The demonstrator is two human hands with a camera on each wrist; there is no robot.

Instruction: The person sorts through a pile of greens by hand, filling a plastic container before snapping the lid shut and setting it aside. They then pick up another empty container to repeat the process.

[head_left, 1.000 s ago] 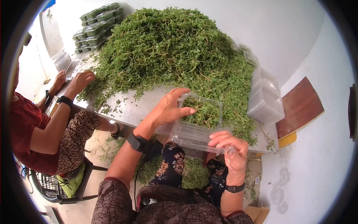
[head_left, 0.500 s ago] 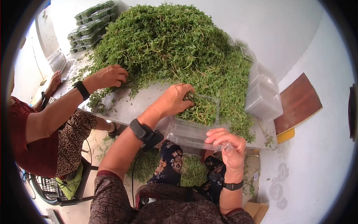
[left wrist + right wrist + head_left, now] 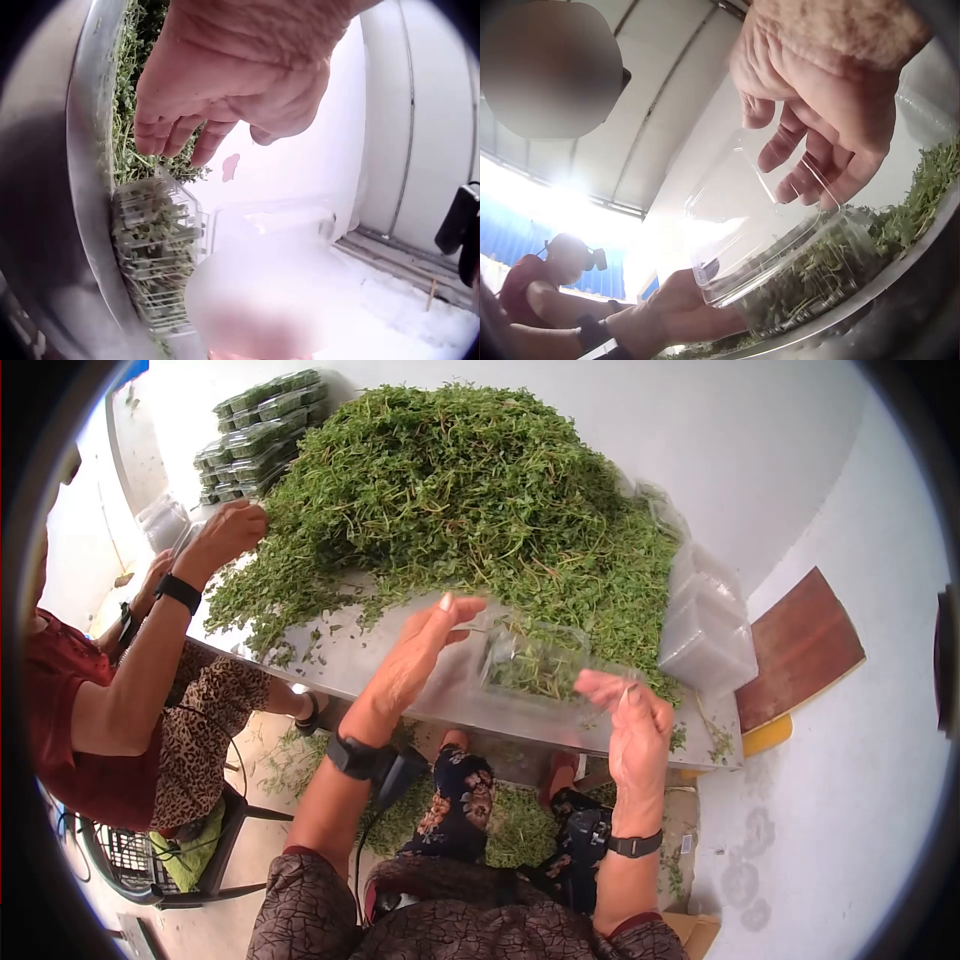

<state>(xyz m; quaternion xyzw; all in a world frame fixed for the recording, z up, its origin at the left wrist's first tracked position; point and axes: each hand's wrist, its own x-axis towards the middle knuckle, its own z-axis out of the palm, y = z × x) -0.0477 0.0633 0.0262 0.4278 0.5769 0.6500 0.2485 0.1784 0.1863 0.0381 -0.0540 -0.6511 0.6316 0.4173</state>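
Observation:
A clear plastic clamshell container [image 3: 530, 675] filled with leafy green sprigs stands near the table's front edge. Its transparent lid [image 3: 724, 259] is tilted up over the filled base. My right hand [image 3: 635, 735] pinches the lid's edge, thumb on one side and bent fingers seen through the plastic. My left hand [image 3: 415, 645] is at the container's left side, its fingers fairly straight and holding nothing. In the left wrist view, the left fingertips hover by a corner of the container [image 3: 154, 262]. Behind it rises a large heap of green sprigs [image 3: 450, 480].
Several filled containers [image 3: 255, 445] are stacked at the back left. Nested clamshells [image 3: 705, 625] stand at the table's right end. Another person [image 3: 110, 690] sits at the left, hands by the heap. A brown board [image 3: 800, 645] leans on the wall.
My left hand has pressed into the sprigs in the container, then drawn back to the left. The lid, flat toward me before, has swung upward with my right hand.

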